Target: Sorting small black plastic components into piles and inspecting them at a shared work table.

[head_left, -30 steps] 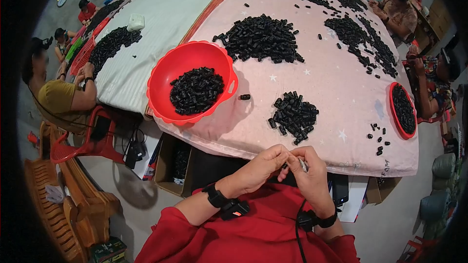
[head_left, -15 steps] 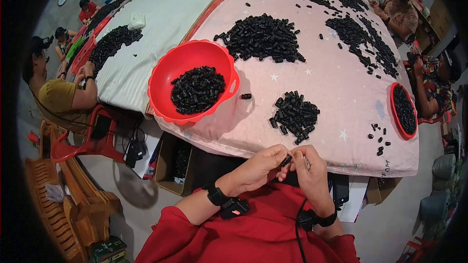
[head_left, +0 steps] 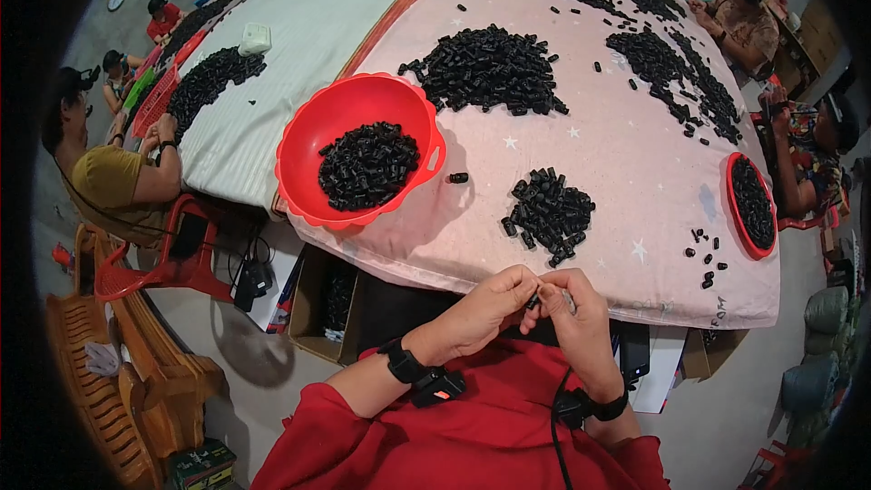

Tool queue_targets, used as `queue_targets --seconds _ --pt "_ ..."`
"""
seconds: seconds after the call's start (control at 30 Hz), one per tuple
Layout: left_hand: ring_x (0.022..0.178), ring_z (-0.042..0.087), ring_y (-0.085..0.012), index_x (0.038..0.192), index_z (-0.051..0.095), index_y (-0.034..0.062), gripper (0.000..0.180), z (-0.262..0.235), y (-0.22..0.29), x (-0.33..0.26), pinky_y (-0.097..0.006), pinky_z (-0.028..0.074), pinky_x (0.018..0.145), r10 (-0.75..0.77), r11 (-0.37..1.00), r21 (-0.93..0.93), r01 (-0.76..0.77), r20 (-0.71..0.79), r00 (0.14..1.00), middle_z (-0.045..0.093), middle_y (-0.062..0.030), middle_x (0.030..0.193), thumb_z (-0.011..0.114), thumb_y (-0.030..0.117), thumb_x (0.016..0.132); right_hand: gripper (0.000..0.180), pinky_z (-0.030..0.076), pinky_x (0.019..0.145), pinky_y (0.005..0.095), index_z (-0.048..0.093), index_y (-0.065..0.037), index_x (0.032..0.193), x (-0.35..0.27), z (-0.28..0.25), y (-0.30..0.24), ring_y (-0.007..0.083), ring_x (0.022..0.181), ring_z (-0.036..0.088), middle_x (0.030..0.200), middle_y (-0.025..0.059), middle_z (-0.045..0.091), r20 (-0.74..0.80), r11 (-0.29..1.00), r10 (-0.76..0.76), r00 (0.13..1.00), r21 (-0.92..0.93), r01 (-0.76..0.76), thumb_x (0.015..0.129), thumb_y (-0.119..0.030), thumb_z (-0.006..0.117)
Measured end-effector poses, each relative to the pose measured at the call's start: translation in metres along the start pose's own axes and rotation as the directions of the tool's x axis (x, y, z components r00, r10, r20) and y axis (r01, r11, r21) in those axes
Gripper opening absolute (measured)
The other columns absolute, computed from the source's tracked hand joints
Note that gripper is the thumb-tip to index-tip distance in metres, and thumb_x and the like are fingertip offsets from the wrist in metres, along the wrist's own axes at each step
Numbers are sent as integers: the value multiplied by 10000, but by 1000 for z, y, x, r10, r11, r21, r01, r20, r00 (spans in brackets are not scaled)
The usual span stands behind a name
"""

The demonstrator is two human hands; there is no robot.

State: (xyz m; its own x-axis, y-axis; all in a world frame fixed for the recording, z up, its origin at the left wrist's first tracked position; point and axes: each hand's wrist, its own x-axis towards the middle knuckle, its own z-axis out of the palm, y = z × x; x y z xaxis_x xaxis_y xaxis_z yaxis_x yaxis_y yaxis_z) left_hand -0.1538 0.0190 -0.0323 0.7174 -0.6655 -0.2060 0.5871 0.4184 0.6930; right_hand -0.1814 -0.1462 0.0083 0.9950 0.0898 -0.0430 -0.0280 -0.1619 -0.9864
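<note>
A small black plastic piece [head_left: 535, 301] sits pinched between the fingertips of both hands, mostly hidden by them.

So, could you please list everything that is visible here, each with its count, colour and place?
big bowl: one, red, left on the pink cloth, partly filled with small black pieces
small pile: one, black, in front of the hands
large pile: one, black, beyond the bowl
flat dish: one, red rim, right edge, holds black pieces
pink cloth: one, with white stars, covers the table
white cloth: one, on the neighbouring table at left, with black piles
cardboard box: one, brown, under the table
other people: several, seated at left and right
red chair: one, at left
left hand: one, at the table edge, pinching a small black piece
right hand: one, meeting the left, fingers on the same piece
</note>
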Motion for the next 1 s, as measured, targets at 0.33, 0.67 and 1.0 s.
queue_targets --seconds 0.33,0.67,1.0 --pt "815 543 -122 1057 526 65 249 1 -1 -1 -277 474 726 -20 1000 -19 20 -10 1000 565 -38 944 494 311 1044 189 506 644 249 568 28 1029 -2 -1 -9 93 704 575 778 51 606 62 998 63 996 11 -64 1031 -158 539" --pt "805 537 -98 1037 525 80 220 0 2 0 -261 476 710 -46 997 -58 46 -2 999 562 -22 946 475 294 1056 199 513 642 257 560 29 1016 0 0 -10 101 708 584 783 59 615 82 997 73 994 10 -74 1032 -168 538" --pt "817 644 -176 1094 567 38 310 -21 28 4 -294 567 657 -38 998 -49 35 -75 996 604 -76 965 464 326 1045 180 446 596 234 620 4 986 5 -9 9 76 653 556 715 23 597 -107 995 26 994 -93 -37 1017 -163 559"
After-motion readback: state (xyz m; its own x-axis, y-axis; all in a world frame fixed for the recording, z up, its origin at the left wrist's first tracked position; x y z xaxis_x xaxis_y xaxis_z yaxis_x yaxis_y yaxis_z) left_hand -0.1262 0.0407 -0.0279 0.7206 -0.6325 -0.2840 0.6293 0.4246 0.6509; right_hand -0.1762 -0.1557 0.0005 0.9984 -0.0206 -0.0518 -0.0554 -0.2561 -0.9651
